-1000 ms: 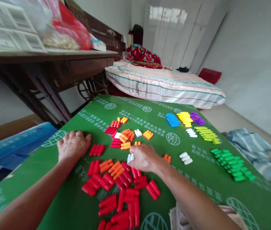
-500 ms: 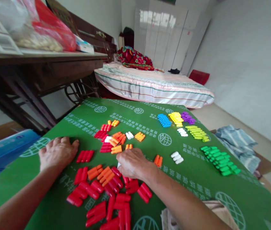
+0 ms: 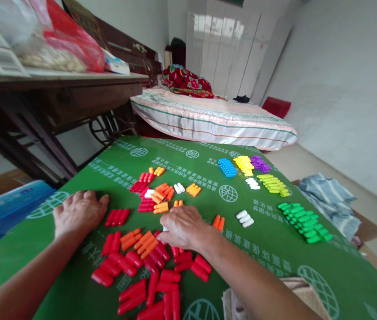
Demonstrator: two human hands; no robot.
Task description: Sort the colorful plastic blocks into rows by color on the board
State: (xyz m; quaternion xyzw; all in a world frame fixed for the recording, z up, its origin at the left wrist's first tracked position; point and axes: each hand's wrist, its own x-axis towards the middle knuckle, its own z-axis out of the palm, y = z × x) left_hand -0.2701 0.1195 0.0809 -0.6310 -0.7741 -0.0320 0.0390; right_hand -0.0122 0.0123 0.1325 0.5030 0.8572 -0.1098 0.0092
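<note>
My left hand (image 3: 80,212) lies palm down on the green board (image 3: 175,153), fingers spread and holding nothing, just left of a row of red plastic tubes (image 3: 117,217). My right hand (image 3: 182,227) is closed over the middle of the board, fingertips pointing down. A bit of a white plastic tube piece (image 3: 165,229) shows at its fingertips; the rest is hidden under the hand. Around it lie orange tube pieces (image 3: 146,244), dark red ones (image 3: 158,253) and bright red ones (image 3: 132,296). Farther off are white tubes (image 3: 179,188) and a light orange piece (image 3: 193,190).
At the right stand sorted groups: blue (image 3: 227,167), yellow (image 3: 243,165), purple (image 3: 260,164), lime (image 3: 273,185) and green tubes (image 3: 303,222), plus white ones (image 3: 245,218). A beige cloth (image 3: 303,293) lies under my right forearm. A dark wooden table (image 3: 58,95) borders the left; a bed (image 3: 208,113) stands behind.
My right hand has shifted very slightly, its fingertips still low over the pieces. My left hand rests where it was. The whole view has drifted a little.
</note>
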